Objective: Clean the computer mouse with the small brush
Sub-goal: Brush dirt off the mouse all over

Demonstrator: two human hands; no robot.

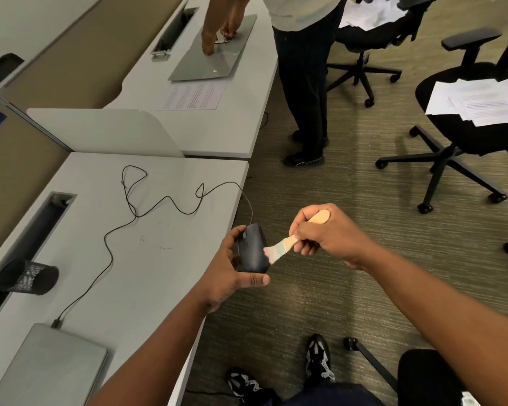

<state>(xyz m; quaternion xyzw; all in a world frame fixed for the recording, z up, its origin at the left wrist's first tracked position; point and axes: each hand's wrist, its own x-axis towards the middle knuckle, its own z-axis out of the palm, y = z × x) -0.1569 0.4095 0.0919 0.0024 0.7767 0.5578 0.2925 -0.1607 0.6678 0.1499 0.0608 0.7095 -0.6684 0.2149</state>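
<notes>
- The left hand [232, 271] grips a black computer mouse [252, 248], held just off the right edge of the near desk [147, 259] and above the carpeted floor [320, 288]. Its thumb lies under the near end of the mouse and its fingers curl round the left side.
- The right hand [324, 234] is wrapped around the wooden handle of a small brush [288, 243]; the end of the handle sticks out past the thumb on the far side.
- The pale bristles of the brush touch the right side of the mouse.
- A thin black cable [147, 213] runs from the far end of the mouse, loops across the desk and ends at a plug beside a closed grey laptop [50, 367] at the near left.
- A black mesh pen cup [27, 276] lies on its side at the left of the desk, near a long cable slot [46, 213].
- On the far desk [217, 124], another person [304, 83] stands with both hands on a grey flat panel [214, 54]; a printed sheet [192, 96] lies near it.
- 2 black office chairs stand at the right: the far one [367, 36] and the nearer one [464, 112], each carrying loose papers [478, 102].
- The wearer's patterned shoes [318, 357] show at the bottom edge.
</notes>
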